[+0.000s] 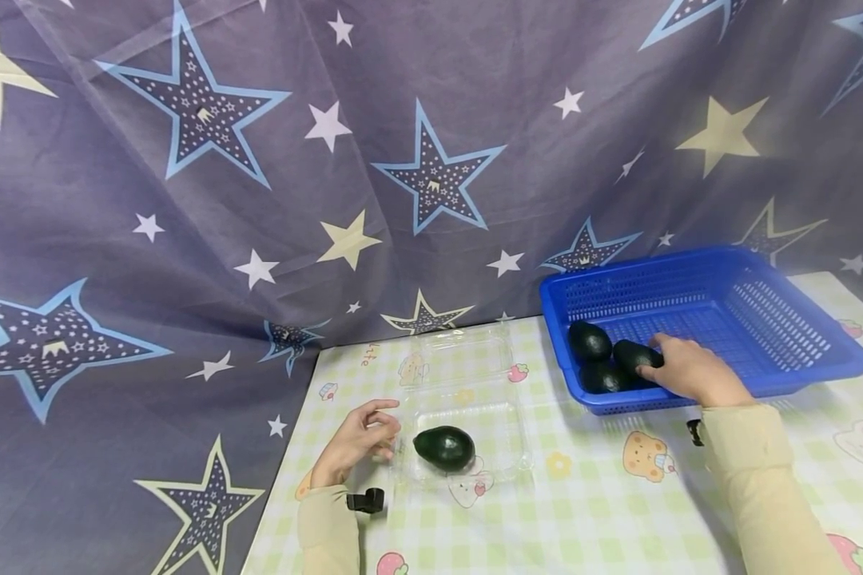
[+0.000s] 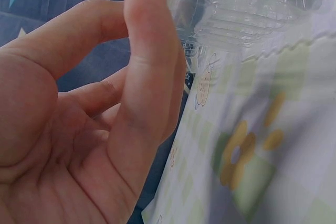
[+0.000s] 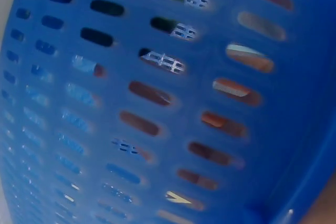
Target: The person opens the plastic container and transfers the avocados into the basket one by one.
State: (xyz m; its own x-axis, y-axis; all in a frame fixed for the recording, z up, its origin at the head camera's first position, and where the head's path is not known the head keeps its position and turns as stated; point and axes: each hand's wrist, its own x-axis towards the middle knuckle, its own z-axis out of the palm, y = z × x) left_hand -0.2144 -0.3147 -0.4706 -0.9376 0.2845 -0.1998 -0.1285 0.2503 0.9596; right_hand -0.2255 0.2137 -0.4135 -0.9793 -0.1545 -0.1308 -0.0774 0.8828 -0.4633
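Observation:
In the head view a dark green avocado [image 1: 443,448] lies in the near half of a clear plastic clamshell box [image 1: 507,415], whose lid is folded open toward the curtain. My left hand [image 1: 359,442] is at the box's left side, fingers loosely bent, fingertips right at the rim. The left wrist view shows that hand [image 2: 105,103] with the ribbed clear plastic [image 2: 236,19] beyond its fingers. Over the near left corner of a blue basket [image 1: 827,351], my right hand [image 1: 693,371] grips an avocado [image 1: 634,356] between thumb and fingers. Two more avocados [image 1: 590,342] lie beside it in the basket.
A checked tablecloth [image 1: 575,511] with cartoon prints covers the table. Behind it hangs a dark curtain [image 1: 475,72] with stars. The basket's slotted wall [image 3: 173,103] fills the right wrist view, largely hiding the right hand there.

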